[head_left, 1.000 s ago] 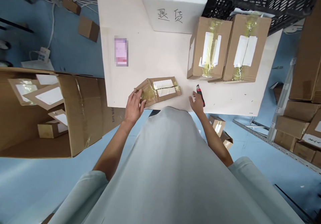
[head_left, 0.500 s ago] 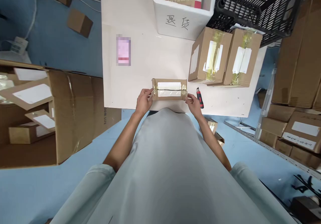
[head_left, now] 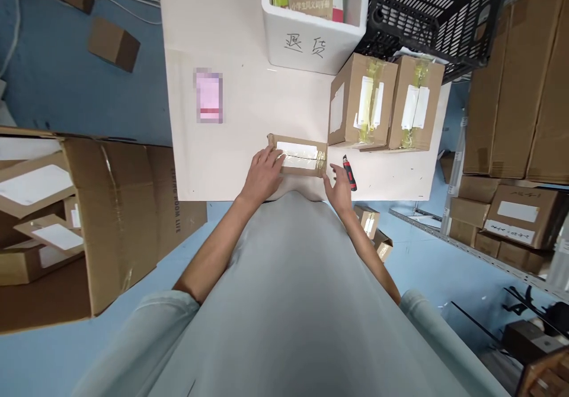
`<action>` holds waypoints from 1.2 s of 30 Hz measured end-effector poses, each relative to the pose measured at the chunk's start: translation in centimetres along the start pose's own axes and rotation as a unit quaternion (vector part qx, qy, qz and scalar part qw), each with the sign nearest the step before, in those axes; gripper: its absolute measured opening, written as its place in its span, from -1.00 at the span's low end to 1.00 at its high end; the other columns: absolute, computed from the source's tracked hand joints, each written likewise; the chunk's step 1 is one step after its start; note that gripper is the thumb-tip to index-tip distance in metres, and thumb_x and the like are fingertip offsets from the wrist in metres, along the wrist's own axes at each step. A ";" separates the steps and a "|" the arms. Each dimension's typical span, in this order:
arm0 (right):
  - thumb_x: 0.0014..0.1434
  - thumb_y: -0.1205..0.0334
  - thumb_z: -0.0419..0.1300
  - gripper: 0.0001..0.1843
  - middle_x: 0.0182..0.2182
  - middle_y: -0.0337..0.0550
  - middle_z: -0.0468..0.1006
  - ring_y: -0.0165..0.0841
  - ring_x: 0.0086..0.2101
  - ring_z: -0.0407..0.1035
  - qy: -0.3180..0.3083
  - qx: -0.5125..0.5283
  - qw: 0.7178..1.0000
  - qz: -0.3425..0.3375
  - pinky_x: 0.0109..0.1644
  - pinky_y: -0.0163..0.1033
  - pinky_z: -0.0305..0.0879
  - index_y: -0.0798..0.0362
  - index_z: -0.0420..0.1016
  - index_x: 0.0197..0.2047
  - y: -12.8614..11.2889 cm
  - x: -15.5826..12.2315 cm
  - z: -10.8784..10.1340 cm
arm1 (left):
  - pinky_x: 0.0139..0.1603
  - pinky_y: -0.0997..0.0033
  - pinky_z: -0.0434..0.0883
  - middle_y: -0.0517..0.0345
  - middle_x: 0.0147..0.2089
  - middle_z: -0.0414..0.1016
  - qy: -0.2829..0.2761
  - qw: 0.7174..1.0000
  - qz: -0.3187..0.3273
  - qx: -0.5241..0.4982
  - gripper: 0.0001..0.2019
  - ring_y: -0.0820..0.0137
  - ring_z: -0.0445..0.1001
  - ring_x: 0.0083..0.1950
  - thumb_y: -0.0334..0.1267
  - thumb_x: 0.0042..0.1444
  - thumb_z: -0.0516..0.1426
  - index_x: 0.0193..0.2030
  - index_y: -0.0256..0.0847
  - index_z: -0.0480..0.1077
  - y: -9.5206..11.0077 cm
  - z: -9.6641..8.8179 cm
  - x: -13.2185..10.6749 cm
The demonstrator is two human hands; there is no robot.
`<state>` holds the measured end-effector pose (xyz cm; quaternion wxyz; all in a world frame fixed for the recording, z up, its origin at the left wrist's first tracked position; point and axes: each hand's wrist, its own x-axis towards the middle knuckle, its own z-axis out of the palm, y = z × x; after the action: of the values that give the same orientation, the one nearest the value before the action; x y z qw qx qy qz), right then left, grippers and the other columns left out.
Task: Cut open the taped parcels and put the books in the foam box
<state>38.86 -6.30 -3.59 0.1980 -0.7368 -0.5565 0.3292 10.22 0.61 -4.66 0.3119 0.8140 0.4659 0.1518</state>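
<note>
A small flat cardboard box (head_left: 300,170) lies on the white table near its front edge, slightly turned. Clear tape and a white label, split by a dark seam, cover its top. My left hand (head_left: 264,175) rests over the box's left end, its fingers laid flat on the label. At the right end, my right hand (head_left: 338,191) has thumb and forefinger apart, with the thumb close to the box's lower right corner; whether it touches is hard to tell. A red and black box cutter (head_left: 349,173) lies just right of that hand.
Two taped cardboard boxes (head_left: 363,101) stand at the table's right. Behind them are a white bin (head_left: 306,44) holding books and a black plastic crate (head_left: 409,23). A blurred pink item (head_left: 209,96) lies at left. A large open carton (head_left: 118,189) with parcels flanks the table.
My left hand has moved from the box's left edge onto its top. The right fingers have spread at the right end. The box has turned slightly, and the whole view has shifted.
</note>
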 end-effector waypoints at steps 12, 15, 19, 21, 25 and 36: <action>0.56 0.24 0.21 -0.45 0.57 0.08 0.44 0.02 0.51 0.34 -0.201 -0.204 0.943 -0.170 0.59 0.17 0.36 0.06 0.52 0.55 -3.1 9.0 -2.6 | 0.43 -0.35 0.36 -0.32 0.11 0.59 -0.026 0.996 0.005 0.090 -0.73 -0.20 0.53 0.33 -0.52 0.38 0.08 0.05 -0.22 0.54 0.7 0.9 1.0; 0.47 0.22 0.39 -0.33 0.62 0.11 0.37 0.09 0.51 0.35 -0.237 -0.242 0.926 -0.169 0.53 0.15 0.42 0.10 0.48 0.57 -3.1 10.3 -3.1 | 0.32 -0.22 0.42 -0.21 -0.02 0.59 -0.018 0.994 -0.006 0.105 -0.71 -0.08 0.53 0.16 -0.50 0.47 0.00 -0.07 -0.14 0.53 1.2 1.6 0.1; 0.46 0.16 0.40 -0.34 0.56 0.25 0.43 0.17 0.38 0.48 -0.252 -0.313 0.897 -0.183 0.37 0.12 0.49 0.19 0.48 0.53 -3.6 11.1 -3.1 | 0.21 -0.11 0.44 -0.16 -0.09 0.56 -0.004 0.992 -0.037 0.125 -0.69 -0.03 0.48 0.06 -0.49 0.50 0.00 -0.14 -0.11 0.52 1.0 2.3 -1.2; 0.54 0.17 0.27 -0.43 0.49 0.34 0.50 0.15 0.30 0.53 -0.243 -0.340 0.887 -0.195 0.28 0.07 0.50 0.25 0.48 0.50 -3.9 10.9 -2.8 | 0.18 -0.10 0.44 -0.19 -0.06 0.55 0.004 0.990 -0.052 0.134 -0.71 -0.04 0.47 0.06 -0.47 0.50 0.02 -0.13 -0.12 0.53 0.8 2.5 -1.7; 0.66 0.19 -0.01 -0.48 0.38 0.33 0.60 0.08 0.24 0.56 -0.240 -0.324 0.892 -0.204 0.16 -0.02 0.47 0.25 0.45 0.50 -3.9 10.6 -2.9 | 0.09 -0.09 0.44 -0.22 -0.03 0.55 0.004 0.987 -0.072 0.144 -0.70 -0.05 0.45 0.04 -0.46 0.50 0.02 -0.11 -0.13 0.56 0.6 3.0 -2.6; 0.76 0.10 -0.19 -0.46 0.04 0.22 0.80 0.04 0.03 0.69 -0.203 -0.278 0.934 -0.095 0.05 -0.10 0.38 0.13 0.56 0.31 -5.8 12.7 -3.0 | 0.00 0.04 0.45 -0.13 -0.07 0.56 0.011 0.988 -0.048 0.145 -0.73 0.03 0.48 0.01 -0.51 0.45 0.09 -0.16 -0.10 0.54 0.6 2.7 -2.1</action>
<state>39.06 7.76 -1.04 -0.1019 -0.6237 -0.7213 0.2834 11.03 -2.38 -6.26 0.1922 0.8255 0.5251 0.0765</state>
